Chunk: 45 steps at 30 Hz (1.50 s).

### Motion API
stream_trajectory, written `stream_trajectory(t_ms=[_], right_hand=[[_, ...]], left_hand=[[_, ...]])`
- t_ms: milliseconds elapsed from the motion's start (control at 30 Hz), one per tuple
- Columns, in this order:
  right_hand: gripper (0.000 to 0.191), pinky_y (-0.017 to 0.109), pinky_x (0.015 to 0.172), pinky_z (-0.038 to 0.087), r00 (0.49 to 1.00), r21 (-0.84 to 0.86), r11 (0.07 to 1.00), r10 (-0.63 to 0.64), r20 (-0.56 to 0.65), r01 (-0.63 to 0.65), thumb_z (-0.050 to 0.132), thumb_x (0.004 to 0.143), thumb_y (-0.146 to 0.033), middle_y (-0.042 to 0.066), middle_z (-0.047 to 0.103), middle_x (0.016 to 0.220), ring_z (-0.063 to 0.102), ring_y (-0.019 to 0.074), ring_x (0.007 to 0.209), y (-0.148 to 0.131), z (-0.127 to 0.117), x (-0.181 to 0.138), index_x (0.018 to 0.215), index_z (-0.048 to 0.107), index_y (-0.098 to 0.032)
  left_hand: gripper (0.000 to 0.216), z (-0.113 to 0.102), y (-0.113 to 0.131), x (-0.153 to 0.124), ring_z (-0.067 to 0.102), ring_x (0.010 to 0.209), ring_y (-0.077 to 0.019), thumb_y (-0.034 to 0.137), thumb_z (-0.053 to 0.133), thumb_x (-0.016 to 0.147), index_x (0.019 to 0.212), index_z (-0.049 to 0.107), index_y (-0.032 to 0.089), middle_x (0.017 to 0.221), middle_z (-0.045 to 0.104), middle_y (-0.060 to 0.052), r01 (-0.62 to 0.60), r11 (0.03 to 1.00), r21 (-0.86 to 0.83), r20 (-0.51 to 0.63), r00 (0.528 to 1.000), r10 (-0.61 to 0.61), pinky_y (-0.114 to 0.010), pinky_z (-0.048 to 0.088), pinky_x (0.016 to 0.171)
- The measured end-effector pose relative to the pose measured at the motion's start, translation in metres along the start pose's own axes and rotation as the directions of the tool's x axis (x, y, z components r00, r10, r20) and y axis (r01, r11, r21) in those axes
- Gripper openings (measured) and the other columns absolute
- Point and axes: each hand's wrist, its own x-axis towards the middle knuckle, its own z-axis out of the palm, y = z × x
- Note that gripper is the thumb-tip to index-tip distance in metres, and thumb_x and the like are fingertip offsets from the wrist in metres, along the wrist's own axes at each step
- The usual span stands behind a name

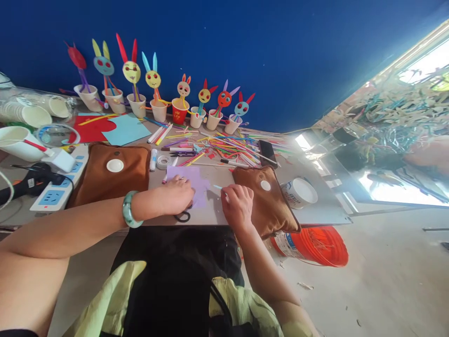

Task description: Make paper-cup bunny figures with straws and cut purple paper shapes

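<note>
A sheet of purple paper (200, 187) lies on the table in front of me. My left hand (177, 193) rests on it, palm down with the fingers stretched across the sheet. Just right of the paper, my right hand (237, 203) is closed near the table. A slim, pale blue and white stick (217, 186) pokes out from its fingers; its exact kind is too small to tell. Under the left hand, near the table's front edge, shows a black scissors handle (183, 216); the blades are hidden.
Brown pouches (101, 180) lie on both sides. Behind are loose coloured sticks (228, 147), a phone (267, 153) and a row of paper cups (159, 111) with rabbit-faced figures. A power strip (56, 187) stands left, a white tub (300, 192) right, an orange bucket (312, 245) below.
</note>
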Motion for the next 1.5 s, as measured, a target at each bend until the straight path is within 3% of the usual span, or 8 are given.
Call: stream_trajectory(t_ms=[167, 333, 433, 600, 767, 1033, 1300, 1500], right_hand=[[0.018, 0.038, 0.081, 0.03, 0.987, -0.193, 0.98, 0.068, 0.149, -0.038, 0.055, 0.094, -0.016, 0.007, 0.064, 0.087, 0.05, 0.0227, 0.083, -0.003, 0.017, 0.022, 0.084, 0.069, -0.02], [0.021, 0.037, 0.076, 0.03, 0.906, -0.172, 0.985, 0.086, 0.414, -0.015, 0.052, 0.094, -0.013, 0.008, 0.065, 0.092, 0.052, 0.0227, 0.085, 0.0, 0.025, 0.029, 0.09, 0.071, -0.02], [0.024, 0.035, 0.076, 0.033, 0.864, -0.13, 0.991, 0.097, 0.495, -0.037, 0.052, 0.092, -0.01, 0.009, 0.066, 0.1, 0.055, 0.0226, 0.089, 0.002, 0.026, 0.025, 0.1, 0.072, -0.02], [0.025, 0.035, 0.081, 0.043, 0.872, -0.063, 0.998, 0.036, 0.488, -0.006, 0.055, 0.092, -0.013, 0.01, 0.066, 0.108, 0.055, 0.0243, 0.093, 0.005, 0.025, 0.023, 0.11, 0.071, -0.019], [0.038, 0.037, 0.093, 0.05, 0.869, 0.022, 0.996, -0.088, 0.487, 0.089, 0.045, 0.095, -0.006, 0.014, 0.066, 0.125, 0.057, 0.0255, 0.109, 0.008, 0.022, 0.022, 0.125, 0.065, -0.016], [0.046, 0.043, 0.108, 0.051, 0.847, 0.084, 0.991, -0.134, 0.515, 0.106, 0.046, 0.091, -0.002, 0.017, 0.064, 0.135, 0.056, 0.027, 0.129, 0.014, 0.015, 0.02, 0.133, 0.061, -0.011], [0.047, 0.044, 0.11, 0.049, 0.826, 0.043, 0.992, -0.122, 0.55, 0.118, 0.046, 0.09, -0.002, 0.017, 0.062, 0.139, 0.055, 0.0269, 0.133, 0.012, 0.01, 0.026, 0.134, 0.061, -0.012], [0.043, 0.042, 0.11, 0.044, 0.812, 0.0, 0.987, -0.132, 0.568, 0.16, 0.045, 0.093, -0.005, 0.017, 0.062, 0.138, 0.054, 0.0268, 0.132, 0.01, 0.009, 0.029, 0.133, 0.06, -0.011]], left_hand=[[0.023, -0.008, 0.019, 0.02, 0.064, 0.098, -0.0273, 0.022, 0.054, 0.092, 0.102, 0.072, 0.012, 0.105, 0.068, -0.016, -0.096, 0.994, 0.056, -0.04, 0.994, 0.098, -0.042, 0.047, 0.091], [0.027, -0.002, 0.016, 0.03, 0.067, 0.089, -0.0267, 0.009, 0.046, 0.092, 0.104, 0.07, 0.01, 0.098, 0.067, -0.015, -0.127, 0.991, 0.041, -0.048, 0.991, 0.128, -0.038, 0.05, 0.076], [0.029, 0.0, 0.01, 0.032, 0.066, 0.087, -0.0256, 0.004, 0.044, 0.09, 0.103, 0.07, 0.009, 0.098, 0.066, -0.016, -0.123, 0.992, 0.021, -0.021, 0.992, 0.123, -0.036, 0.051, 0.072], [0.027, 0.004, 0.003, 0.031, 0.064, 0.093, -0.0291, 0.003, 0.048, 0.087, 0.102, 0.071, 0.008, 0.101, 0.064, -0.017, -0.172, 0.983, 0.061, -0.052, 0.983, 0.175, -0.04, 0.052, 0.075], [0.022, 0.01, 0.005, 0.035, 0.064, 0.092, -0.0268, 0.008, 0.048, 0.092, 0.097, 0.069, 0.01, 0.101, 0.064, -0.016, -0.183, 0.982, 0.042, -0.117, 0.975, 0.187, -0.038, 0.05, 0.076], [0.039, 0.021, 0.012, 0.04, 0.061, 0.105, -0.0295, 0.026, 0.045, 0.1, 0.132, 0.055, 0.007, 0.142, 0.052, -0.023, -0.123, 0.992, 0.021, -0.213, 0.969, 0.125, -0.042, 0.047, 0.083], [0.041, 0.016, 0.009, 0.04, 0.059, 0.104, -0.0302, 0.034, 0.049, 0.099, 0.131, 0.055, 0.008, 0.119, 0.063, -0.018, -0.152, 0.988, -0.032, -0.194, 0.971, 0.143, -0.042, 0.043, 0.085], [0.035, 0.017, 0.008, 0.041, 0.057, 0.104, -0.0302, 0.038, 0.056, 0.097, 0.114, 0.064, 0.008, 0.112, 0.063, -0.017, -0.141, 0.989, -0.049, -0.188, 0.974, 0.13, -0.041, 0.041, 0.083]])
